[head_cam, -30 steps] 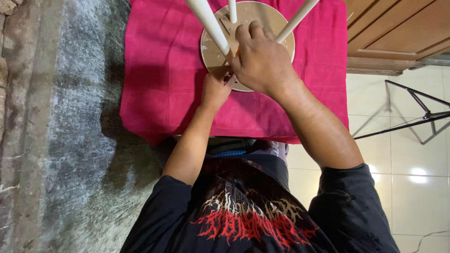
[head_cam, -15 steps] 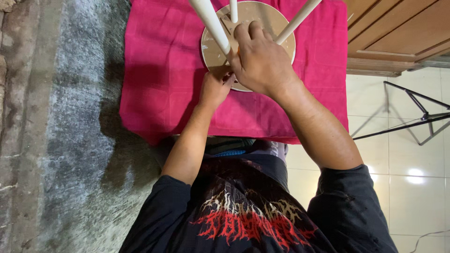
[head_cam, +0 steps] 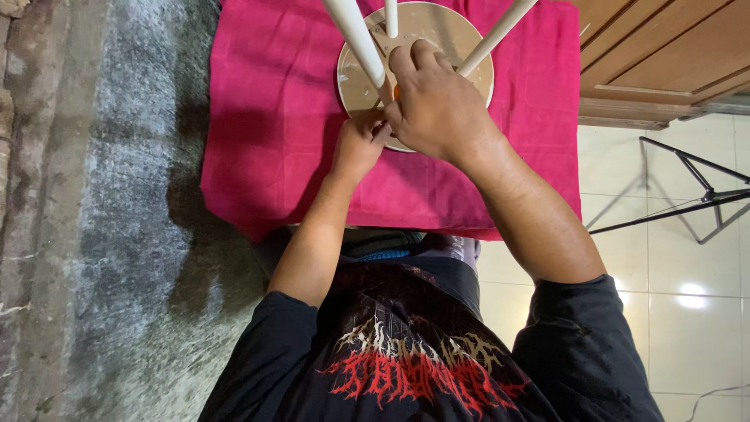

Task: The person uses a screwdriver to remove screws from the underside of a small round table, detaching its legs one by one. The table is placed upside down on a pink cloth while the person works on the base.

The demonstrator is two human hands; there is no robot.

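Right hand [head_cam: 437, 109] closed over small orange item, identity unclear, on upturned round stool seat [head_cam: 461, 43]. Left hand [head_cam: 358, 147] curled, pinching at seat's near rim. White legs [head_cam: 355, 39] pointed up. Stool sat near far edge of pink cloth [head_cam: 266, 117].

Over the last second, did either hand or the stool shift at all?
Hardly anything changed. Both hands stay put: the right hand stays on the upturned stool between its white legs, and the left hand stays at the seat's near edge. The pink cloth is unmoved.
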